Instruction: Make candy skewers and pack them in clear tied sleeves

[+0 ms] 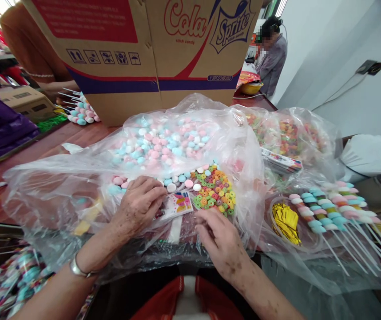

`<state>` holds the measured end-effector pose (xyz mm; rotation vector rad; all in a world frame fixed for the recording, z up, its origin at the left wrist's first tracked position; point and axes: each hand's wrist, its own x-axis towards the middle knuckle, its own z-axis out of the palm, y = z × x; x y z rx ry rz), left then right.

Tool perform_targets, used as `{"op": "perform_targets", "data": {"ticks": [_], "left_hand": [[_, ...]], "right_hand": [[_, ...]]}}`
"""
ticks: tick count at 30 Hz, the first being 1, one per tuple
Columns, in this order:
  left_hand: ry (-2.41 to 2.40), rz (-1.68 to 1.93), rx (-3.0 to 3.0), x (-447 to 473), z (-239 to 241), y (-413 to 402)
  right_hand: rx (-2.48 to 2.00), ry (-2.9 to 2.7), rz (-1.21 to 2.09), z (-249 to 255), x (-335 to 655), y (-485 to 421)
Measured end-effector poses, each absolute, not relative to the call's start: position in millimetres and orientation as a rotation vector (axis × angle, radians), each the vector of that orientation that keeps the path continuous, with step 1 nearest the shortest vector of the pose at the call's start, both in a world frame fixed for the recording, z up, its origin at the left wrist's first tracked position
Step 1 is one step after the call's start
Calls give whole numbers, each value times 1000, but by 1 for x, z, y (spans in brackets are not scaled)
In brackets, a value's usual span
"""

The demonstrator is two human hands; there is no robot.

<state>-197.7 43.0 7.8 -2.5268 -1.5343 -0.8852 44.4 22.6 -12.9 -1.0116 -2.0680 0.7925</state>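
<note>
My left hand (141, 203) has its fingers bent and pressed together at the edge of a small printed plastic packet (178, 203). Whatever its fingertips grip, if anything, is hidden. Just behind lie pastel candies (180, 179) in pink, blue and white. My right hand (223, 243) is at the near side of a heap of colourful small ring candies (214, 190). Its thumb and fingers are half curled and apart, with nothing visible between them. Under a clear plastic sheet (77, 178), more pastel candies (160, 142) are piled.
A big cardboard box (157, 58) stands behind the candies. At right are a tub of gold twist ties (285, 224), candy skewers (337, 206) and bagged rings (287, 133). Finished-looking sticks (20, 280) fill a box at lower left. Two people (272, 58) are farther back.
</note>
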Motion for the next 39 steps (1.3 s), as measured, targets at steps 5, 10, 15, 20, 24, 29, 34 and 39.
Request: {"op": "perform_targets", "data": {"ticks": [5,10,15,20,24,29,34,39], "left_hand": [[-1553,-913,-2707,-182,24,43],[-1954,-857,-2789,-173,24,45],[-2140,-846,-2948,-181,21,49],[-2169,-914,-3078,-179,23,54],[-2282,-1222,-3128,-170,22,55],[-2126,-1023,-3163,-167,20,57],[-2003,-873,-3177,-165,17,58],[-1875,-925,-3176,-158,13,56]], "right_hand": [[-972,-2092,598,-2,24,54],[-961,-2032,773,-4,11,73],[-1025,-1997,852,-7,17,73],[-1008,-1970,890,-6,27,70],[-1012,-1924,937,-6,36,66],[-1019,-1830,1117,1,48,63],[-1037,-1694,1338,10,55,63],[-1057,-1704,1176,8,57,62]]}}
